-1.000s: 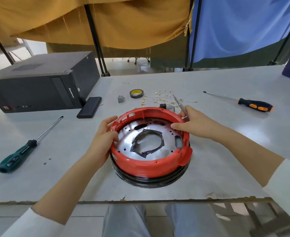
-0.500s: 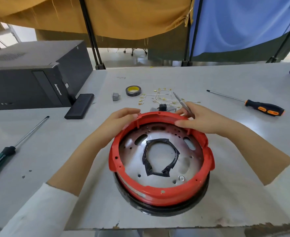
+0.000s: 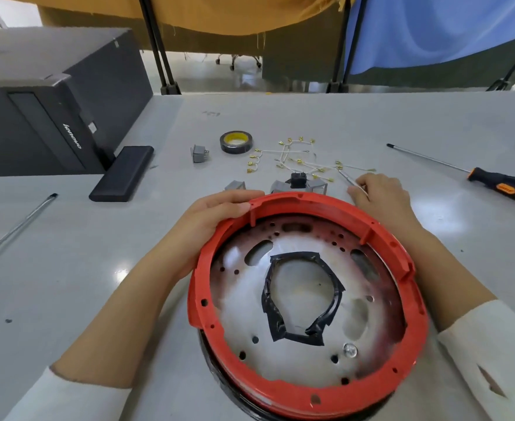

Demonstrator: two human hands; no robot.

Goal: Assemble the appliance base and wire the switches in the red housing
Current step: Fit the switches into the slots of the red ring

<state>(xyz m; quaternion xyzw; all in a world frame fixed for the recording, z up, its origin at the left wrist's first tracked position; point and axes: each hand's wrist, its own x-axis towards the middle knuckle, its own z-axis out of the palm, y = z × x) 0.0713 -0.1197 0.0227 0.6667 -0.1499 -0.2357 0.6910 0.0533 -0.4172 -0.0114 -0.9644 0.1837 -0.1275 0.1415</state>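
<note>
Now the right hand (image 3: 380, 192) has left the rim of the red housing (image 3: 304, 299) and reached back to the surface, pinching a thin tool beside the wires (image 3: 298, 156) — wiring likely next — while the left hand (image 3: 216, 214) still grips the far-left rim.

Grey table (image 3: 371, 123), glossy. At centre toward 6 o'clock, red housing (image 3: 395, 253) on a black base ring. At 12, tape roll (image 3: 235, 142), grey switches (image 3: 199, 153) and terminal-tipped wires (image 3: 298, 161). At 2, orange-handled screwdriver (image 3: 502, 185). At 10, black computer case (image 3: 52, 95) with a flat black block (image 3: 122, 174) beside it. At 9, second screwdriver's shaft (image 3: 16, 227).
</note>
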